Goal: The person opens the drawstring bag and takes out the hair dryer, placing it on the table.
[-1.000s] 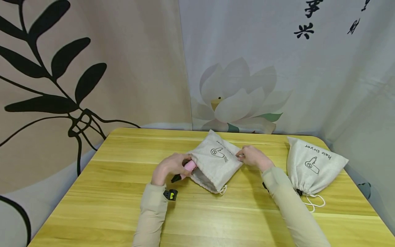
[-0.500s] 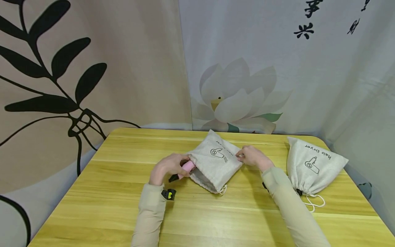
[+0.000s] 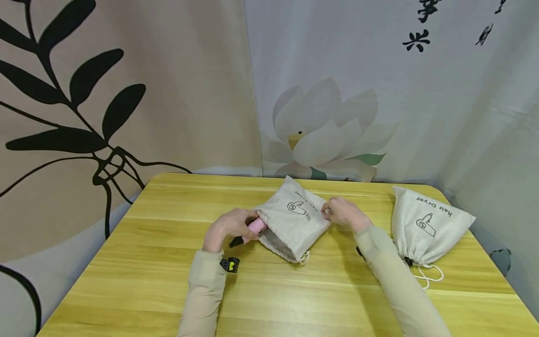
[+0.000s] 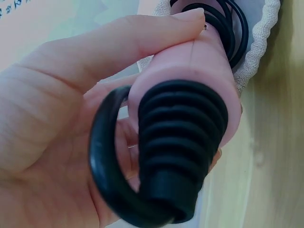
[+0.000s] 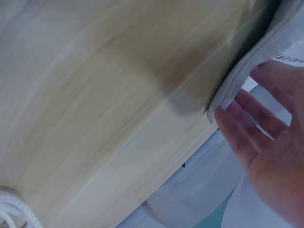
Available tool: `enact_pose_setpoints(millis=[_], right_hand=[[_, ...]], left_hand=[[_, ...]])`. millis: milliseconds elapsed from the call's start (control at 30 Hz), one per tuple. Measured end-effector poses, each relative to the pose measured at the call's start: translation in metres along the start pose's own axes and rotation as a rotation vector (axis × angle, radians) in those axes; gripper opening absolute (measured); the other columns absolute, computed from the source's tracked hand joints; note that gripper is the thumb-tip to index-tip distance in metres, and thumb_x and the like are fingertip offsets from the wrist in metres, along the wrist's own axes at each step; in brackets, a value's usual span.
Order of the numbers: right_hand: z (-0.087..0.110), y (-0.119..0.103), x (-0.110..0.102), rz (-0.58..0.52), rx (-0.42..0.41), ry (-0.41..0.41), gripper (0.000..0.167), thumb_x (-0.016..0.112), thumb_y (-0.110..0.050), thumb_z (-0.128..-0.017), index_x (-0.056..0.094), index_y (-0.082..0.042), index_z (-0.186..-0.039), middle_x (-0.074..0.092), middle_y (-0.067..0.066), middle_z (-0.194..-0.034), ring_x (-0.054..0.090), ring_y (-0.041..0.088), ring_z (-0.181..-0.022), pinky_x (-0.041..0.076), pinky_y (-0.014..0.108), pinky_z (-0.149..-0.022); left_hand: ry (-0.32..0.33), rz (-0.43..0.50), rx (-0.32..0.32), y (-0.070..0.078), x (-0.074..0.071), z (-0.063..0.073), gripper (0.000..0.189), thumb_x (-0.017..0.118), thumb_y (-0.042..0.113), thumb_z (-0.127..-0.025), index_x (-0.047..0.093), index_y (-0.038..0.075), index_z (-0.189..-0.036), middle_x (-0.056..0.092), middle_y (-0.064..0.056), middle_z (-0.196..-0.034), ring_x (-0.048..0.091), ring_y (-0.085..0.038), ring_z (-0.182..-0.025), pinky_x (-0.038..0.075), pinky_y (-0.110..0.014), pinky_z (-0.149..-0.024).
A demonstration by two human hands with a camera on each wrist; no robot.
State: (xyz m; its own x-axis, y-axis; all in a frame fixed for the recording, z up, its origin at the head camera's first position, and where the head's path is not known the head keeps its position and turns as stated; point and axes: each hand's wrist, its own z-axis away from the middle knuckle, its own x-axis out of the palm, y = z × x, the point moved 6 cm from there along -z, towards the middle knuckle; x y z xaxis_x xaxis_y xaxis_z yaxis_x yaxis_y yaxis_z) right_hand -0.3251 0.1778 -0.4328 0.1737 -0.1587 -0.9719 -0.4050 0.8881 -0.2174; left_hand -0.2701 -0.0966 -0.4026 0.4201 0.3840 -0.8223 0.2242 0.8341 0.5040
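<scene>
My left hand (image 3: 231, 225) grips the pink handle (image 4: 199, 59) of a hair dryer at the mouth of a light linen drawstring bag (image 3: 294, 234) printed "Hair Dryer". The handle ends in a black ribbed cord sleeve (image 4: 183, 128), which points out of the bag toward me. Loops of black cord (image 4: 241, 28) show inside the bag's mouth, and the rest of the dryer is hidden there. On the bag's right side, my right hand (image 3: 345, 214) pinches the cloth edge between thumb and fingers. The right wrist view shows that bag edge (image 5: 259, 52) at the fingertips.
A second linen bag (image 3: 429, 224) with the same print lies at the right of the wooden table (image 3: 160, 281), its neck drawn in and its white cord (image 3: 431, 276) loose. Curtains (image 3: 202, 93) with printed plants hang behind the table.
My left hand has drawn slightly left with the pink handle, then stayed there. The right hand keeps its place on the bag's edge.
</scene>
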Motion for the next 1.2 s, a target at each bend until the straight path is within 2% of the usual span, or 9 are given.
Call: enact_pose_setpoints(millis=[67, 133, 267, 367, 467, 567, 933, 1200], right_hand=[[-0.003, -0.002, 0.000, 0.011, 0.000, 0.020, 0.018, 0.063, -0.017, -0.090, 0.072, -0.011, -0.104, 0.062, 0.006, -0.092, 0.056, 0.018, -0.077, 0.049, 0.036, -0.072], [-0.006, -0.004, 0.000, 0.021, -0.014, 0.053, 0.022, 0.063, -0.017, -0.090, 0.069, -0.010, -0.109, 0.063, 0.008, -0.099, 0.059, 0.021, -0.082, 0.051, 0.038, -0.075], [-0.012, -0.009, 0.005, 0.020, -0.096, 0.107, 0.038, 0.062, -0.012, -0.090, 0.058, -0.006, -0.128, 0.060, 0.017, -0.122, 0.061, 0.032, -0.104, 0.050, 0.046, -0.091], [-0.015, -0.012, 0.012, 0.005, -0.139, 0.064, 0.043, 0.055, -0.009, -0.093, 0.050, -0.005, -0.136, 0.051, 0.021, -0.136, 0.052, 0.039, -0.122, 0.041, 0.050, -0.104], [-0.016, -0.012, 0.018, -0.009, -0.116, -0.004, 0.041, 0.047, -0.012, -0.098, 0.047, -0.007, -0.139, 0.044, 0.021, -0.143, 0.041, 0.042, -0.132, 0.034, 0.054, -0.109], [-0.017, -0.011, 0.019, -0.003, -0.079, -0.040, 0.040, 0.044, -0.016, -0.100, 0.047, -0.010, -0.140, 0.042, 0.020, -0.145, 0.037, 0.043, -0.134, 0.032, 0.055, -0.110], [-0.021, -0.012, 0.023, 0.020, -0.010, -0.093, 0.043, 0.046, -0.016, -0.098, 0.046, -0.015, -0.141, 0.037, 0.017, -0.149, 0.033, 0.042, -0.136, 0.032, 0.055, -0.110], [-0.021, -0.015, 0.022, 0.031, 0.021, -0.094, 0.044, 0.047, -0.015, -0.097, 0.047, -0.014, -0.140, 0.038, 0.016, -0.148, 0.034, 0.042, -0.135, 0.034, 0.056, -0.108]], left_hand=[[0.006, 0.008, 0.002, 0.001, 0.000, 0.000, 0.062, 0.077, 0.021, -0.077, 0.055, 0.009, -0.133, 0.062, -0.010, -0.120, 0.054, -0.020, -0.098, 0.046, -0.039, -0.088], [0.012, 0.010, 0.000, 0.001, 0.000, -0.001, 0.061, 0.078, 0.021, -0.077, 0.055, 0.009, -0.132, 0.062, -0.010, -0.120, 0.055, -0.020, -0.097, 0.047, -0.039, -0.087], [0.018, -0.002, -0.007, 0.000, 0.001, -0.002, 0.061, 0.078, 0.022, -0.076, 0.056, 0.009, -0.132, 0.063, -0.009, -0.118, 0.055, -0.019, -0.095, 0.047, -0.039, -0.085], [0.020, -0.010, -0.008, 0.001, 0.001, -0.002, 0.061, 0.078, 0.022, -0.076, 0.056, 0.010, -0.132, 0.063, -0.009, -0.117, 0.055, -0.019, -0.094, 0.047, -0.038, -0.084], [0.023, -0.015, -0.006, 0.001, 0.000, -0.002, 0.061, 0.078, 0.023, -0.076, 0.056, 0.010, -0.131, 0.064, -0.009, -0.116, 0.056, -0.019, -0.094, 0.048, -0.038, -0.084], [0.023, -0.006, -0.005, 0.001, 0.001, -0.001, 0.061, 0.078, 0.022, -0.076, 0.056, 0.010, -0.132, 0.064, -0.009, -0.117, 0.056, -0.019, -0.095, 0.048, -0.039, -0.085], [0.008, 0.009, -0.019, -0.002, 0.002, 0.004, 0.061, 0.079, 0.023, -0.076, 0.056, 0.008, -0.131, 0.062, -0.010, -0.121, 0.056, -0.020, -0.098, 0.047, -0.040, -0.090], [0.002, 0.007, -0.027, -0.001, -0.001, 0.010, 0.060, 0.080, 0.024, -0.074, 0.058, 0.008, -0.127, 0.064, -0.008, -0.109, 0.055, -0.017, -0.089, 0.048, -0.033, -0.078]])
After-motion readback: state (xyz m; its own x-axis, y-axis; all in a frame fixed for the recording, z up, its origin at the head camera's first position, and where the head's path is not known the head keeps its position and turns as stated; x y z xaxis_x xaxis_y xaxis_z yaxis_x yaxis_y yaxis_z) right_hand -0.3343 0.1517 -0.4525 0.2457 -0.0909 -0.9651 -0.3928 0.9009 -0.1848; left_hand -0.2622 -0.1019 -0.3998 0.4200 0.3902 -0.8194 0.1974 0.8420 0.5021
